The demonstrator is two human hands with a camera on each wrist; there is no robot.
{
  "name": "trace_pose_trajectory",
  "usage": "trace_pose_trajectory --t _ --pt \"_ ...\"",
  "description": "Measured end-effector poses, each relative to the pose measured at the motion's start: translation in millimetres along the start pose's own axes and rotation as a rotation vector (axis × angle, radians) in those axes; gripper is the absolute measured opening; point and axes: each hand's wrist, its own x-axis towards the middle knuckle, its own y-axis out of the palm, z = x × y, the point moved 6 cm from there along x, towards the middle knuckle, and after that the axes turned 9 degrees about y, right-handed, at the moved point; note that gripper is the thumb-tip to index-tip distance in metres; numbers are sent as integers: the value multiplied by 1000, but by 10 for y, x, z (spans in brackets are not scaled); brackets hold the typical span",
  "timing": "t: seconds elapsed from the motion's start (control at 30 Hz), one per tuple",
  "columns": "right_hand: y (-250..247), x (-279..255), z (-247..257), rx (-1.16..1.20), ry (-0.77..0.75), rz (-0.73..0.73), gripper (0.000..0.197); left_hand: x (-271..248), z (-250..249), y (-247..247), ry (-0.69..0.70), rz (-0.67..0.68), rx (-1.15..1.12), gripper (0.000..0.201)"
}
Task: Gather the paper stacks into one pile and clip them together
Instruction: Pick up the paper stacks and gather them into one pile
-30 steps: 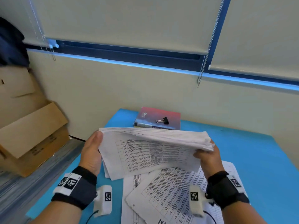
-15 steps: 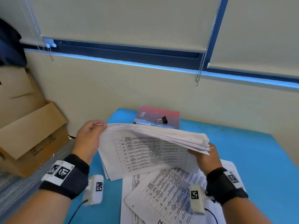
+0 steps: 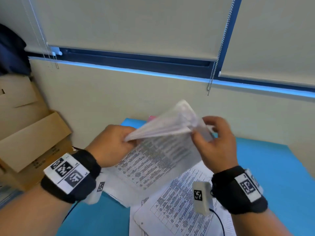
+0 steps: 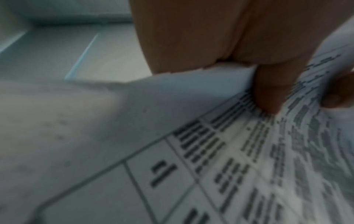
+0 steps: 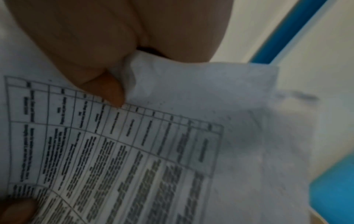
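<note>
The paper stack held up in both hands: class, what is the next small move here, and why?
Probably lower the held stack onto the loose sheets on the blue table and square the edges. Both the left hand and right hand grip it tilted in the air, more printed pages lie beneath, and nothing is clipped yet.

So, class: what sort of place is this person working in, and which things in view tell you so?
Probably an office or storeroom: printed papers of tables held over a blue desk, roller blinds on the window, and cardboard boxes stacked at the left.
</note>
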Motion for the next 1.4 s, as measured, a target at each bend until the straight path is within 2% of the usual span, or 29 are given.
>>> trace_pose_trajectory --t 0.03,0.07,0.1,0.17,0.23,0.27,0.37,0.47,0.63,0.73,0.83,0.93,1.0,1.07,1.1,1.13,1.2,1.27,1.33,1.4 --pt "-86 24 -42 -17 19 -136 42 -31 38 -53 -43 -95 -117 20" --pt "-110 39 -107 33 78 -182 50 -60 75 -94 -82 -185 -229 24" --pt "-61 50 -188 170 155 -140 55 -94 100 -121 -110 -266 -331 26" --pt "231 -7 -297 529 343 83 52 -129 144 -80 -167 -360 -499 20" --pt "499 -131 -316 594 505 227 36 -136 186 51 -229 -400 -596 16" --pt "550 -172 -320 565 554 218 25 -135 198 131 -251 -420 -646 16" --pt "520 -174 -320 488 549 107 3 -154 202 299 -297 -519 -843 24" --pt "528 -221 -364 489 485 135 18 -224 242 475 -317 -537 -947 30" --pt "579 -539 -772 315 523 224 39 -461 438 877 -414 -404 -922 38" --pt "657 -655 -923 286 574 272 41 -503 544 967 -453 -354 -819 30" --pt "738 -625 -922 300 565 338 42 -487 695 935 -512 -373 -716 19" --pt "796 -535 -899 355 546 463 45 -494 835 820 -550 -426 -761 17" --pt "745 -453 -990 360 582 490 37 -550 954 714 -583 -484 -836 20" --pt "628 -356 -1252 189 624 470 29 -668 1156 640 -650 -546 -945 23" --pt "553 -306 -1429 -1 635 460 29 -740 1263 617 -678 -567 -1020 25" --pt "470 -269 -1591 -229 638 471 35 -822 1375 609 -703 -578 -1093 28" --pt "349 -242 -1836 -601 629 540 65 -1005 1551 611 -751 -599 -1204 34" --pt "297 -254 -1978 -803 626 629 92 -1197 1685 631 -807 -632 -1252 35" --pt "278 -264 -2035 -931 608 688 102 -1347 1745 697 -851 -629 -1299 32" --pt "283 -268 -2051 -1013 587 713 102 -1462 1769 768 -915 -623 -1338 29"
